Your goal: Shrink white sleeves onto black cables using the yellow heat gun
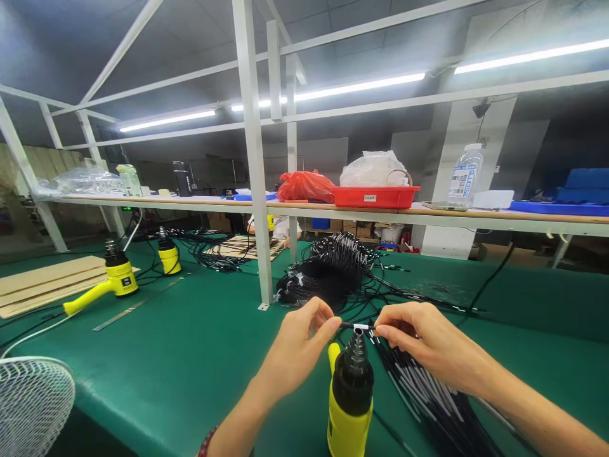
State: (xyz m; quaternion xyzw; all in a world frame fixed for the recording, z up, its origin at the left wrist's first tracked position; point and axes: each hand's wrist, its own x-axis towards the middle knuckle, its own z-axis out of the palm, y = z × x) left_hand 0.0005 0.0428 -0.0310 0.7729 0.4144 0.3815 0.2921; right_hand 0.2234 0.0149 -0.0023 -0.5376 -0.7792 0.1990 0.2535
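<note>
A thin black cable with a white sleeve (360,327) is stretched level between my two hands. My left hand (304,343) pinches its left end, and my right hand (423,339) pinches it just right of the white part. Directly below the sleeve stands a yellow and black heat gun (352,393), upright, its metal nozzle pointing up at the cable. I cannot tell whether the nozzle touches it. Under my right forearm lies a bundle of black and grey cables (428,393) on the green table (190,355).
Coiled black cables (323,279) lie beyond my hands beside a white post (254,158). Two more yellow heat guns (121,279) are at the left, near wooden boards (52,279) and a metal ruler (137,304). A white fan (35,406) is at lower left. A shelf (304,211) carries a red tray (375,197).
</note>
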